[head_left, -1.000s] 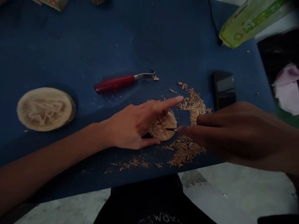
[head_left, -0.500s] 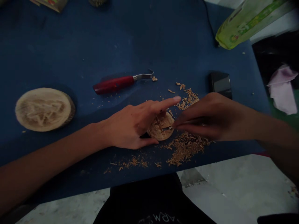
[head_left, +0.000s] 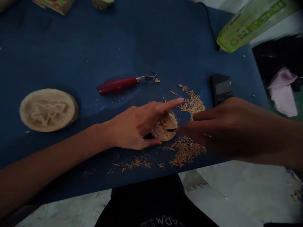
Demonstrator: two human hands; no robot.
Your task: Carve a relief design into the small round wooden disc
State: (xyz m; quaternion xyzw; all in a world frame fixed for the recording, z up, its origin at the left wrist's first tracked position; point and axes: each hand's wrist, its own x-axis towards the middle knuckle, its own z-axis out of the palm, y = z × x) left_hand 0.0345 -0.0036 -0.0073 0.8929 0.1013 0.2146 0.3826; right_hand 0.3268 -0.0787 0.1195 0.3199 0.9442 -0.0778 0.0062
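Note:
A small round wood slice [head_left: 170, 135] with a partly carved face and loose shavings on it lies on the blue table. My left hand [head_left: 142, 124] holds it from the left, the thumb against its near edge and the index finger stretched out past its far side. Some of the slice is hidden under that hand. In its closed fingers my right hand [head_left: 220, 126] grips a thin carving tool [head_left: 172, 130]; the dark metal tip meets the slice's face. The tool's handle is mostly hidden by the fingers.
Wood shavings [head_left: 186, 154] lie around the slice. Beyond it rests a red-handled hook knife [head_left: 118, 86]. A larger carved wood oval [head_left: 48, 110] is at left. A black box-shaped object [head_left: 221, 88] and a green plastic package [head_left: 246, 30] are at right.
My right hand has rolled over and its wrist has shifted toward me, while the tool's tip stays on the slice. My left hand keeps its hold. The view has shifted slightly.

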